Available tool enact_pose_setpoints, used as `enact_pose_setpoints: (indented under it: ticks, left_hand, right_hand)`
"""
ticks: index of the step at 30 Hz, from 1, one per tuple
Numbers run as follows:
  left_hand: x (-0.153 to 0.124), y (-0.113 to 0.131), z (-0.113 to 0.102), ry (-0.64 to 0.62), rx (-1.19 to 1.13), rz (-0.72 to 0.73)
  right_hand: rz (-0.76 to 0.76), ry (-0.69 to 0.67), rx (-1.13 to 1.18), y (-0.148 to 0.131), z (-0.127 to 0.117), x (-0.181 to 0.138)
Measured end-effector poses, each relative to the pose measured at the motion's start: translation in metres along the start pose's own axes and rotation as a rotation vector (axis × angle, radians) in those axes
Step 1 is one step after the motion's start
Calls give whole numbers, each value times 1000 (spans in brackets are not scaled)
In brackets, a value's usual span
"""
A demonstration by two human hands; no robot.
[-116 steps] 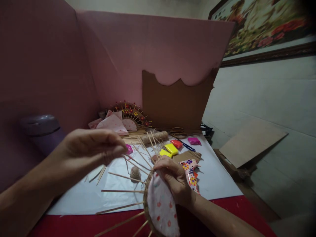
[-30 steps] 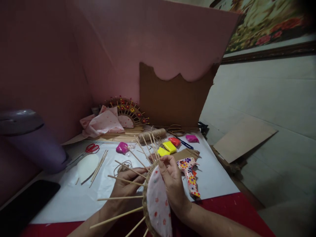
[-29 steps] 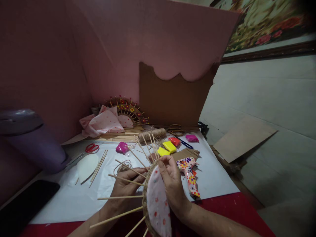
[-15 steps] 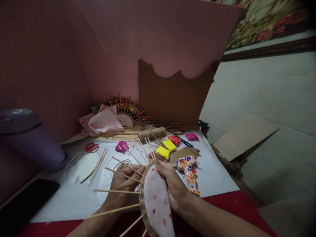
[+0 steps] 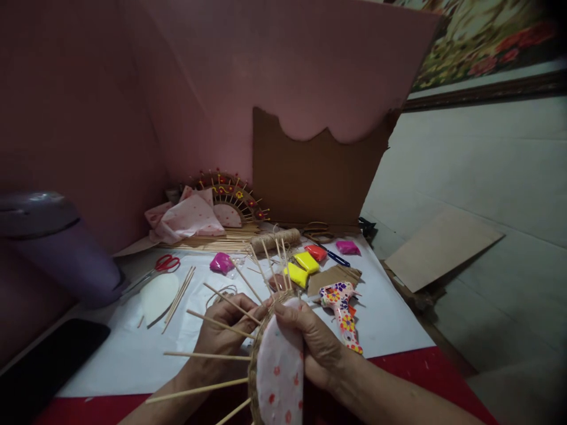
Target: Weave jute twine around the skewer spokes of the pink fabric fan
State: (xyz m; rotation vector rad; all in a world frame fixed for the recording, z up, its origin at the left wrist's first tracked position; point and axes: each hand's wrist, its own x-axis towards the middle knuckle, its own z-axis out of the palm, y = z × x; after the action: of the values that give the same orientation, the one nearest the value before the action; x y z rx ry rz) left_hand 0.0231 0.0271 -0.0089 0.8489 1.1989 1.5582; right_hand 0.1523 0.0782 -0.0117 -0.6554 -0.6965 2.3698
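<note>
A fabric-covered half-disc (image 5: pixel 281 366), white-pink with red dots, stands tilted in front of me. Twine wraps its curved edge (image 5: pixel 253 378), and several thin wooden sticks (image 5: pixel 208 357) fan out from it. My right hand (image 5: pixel 321 348) is closed around its straight side, with the thumb pressed on the fabric near the top. At the twine edge, my left hand (image 5: pixel 221 333) pinches with bent fingers behind the sticks. Its fingertips are partly hidden there.
A flowered glue gun (image 5: pixel 341 310) lies right of my hands. Beyond are yellow packets (image 5: pixel 305 261), a twine roll (image 5: pixel 277 239), and a finished-looking fan piece (image 5: pixel 228 215). Red scissors (image 5: pixel 166 264), a dark phone (image 5: pixel 53 366) and a purple tumbler (image 5: pixel 62 254) are left.
The half-disc has turned slightly more upright, and its top end has shifted right and down a little. Both hands keep their hold on it. The view has moved slightly.
</note>
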Motion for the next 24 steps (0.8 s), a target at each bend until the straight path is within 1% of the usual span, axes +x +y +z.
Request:
enact_pose_setpoints:
  ticks: [2,4,7,9,13,16,18,20,22,24]
  left_hand:
    - [1,2,-1,-14,49,30]
    - [1,7,-3,-75,93,29]
    - [4,17,-10,-175,143,-45]
    - [7,24,-17,-203,196,-69]
    - [16,32,-34,-226,273,-69]
    - [21,33,-42,-183,286,-93]
    - [23,34,-45,-147,320,-118]
    - [23,36,-48,-137,354,-127]
    - [23,40,-50,-167,379,-94]
    - [22,46,-53,-235,419,-38]
  right_hand:
    - [-28,-6,-3,-1,0,1]
    - [-54,-14,2,-2,-1,2]
    - [-77,-43,14,-2,-5,4]
    - [-86,-46,24,-2,-7,6]
    - [-80,15,27,-3,-8,6]
    - [-41,68,-2,-4,-7,6]
    - [-34,65,-10,-4,-7,6]
    - [-41,52,-7,-4,-8,7]
    - [-45,69,-7,-4,-9,8]
    - [-35,108,-14,-4,-9,8]
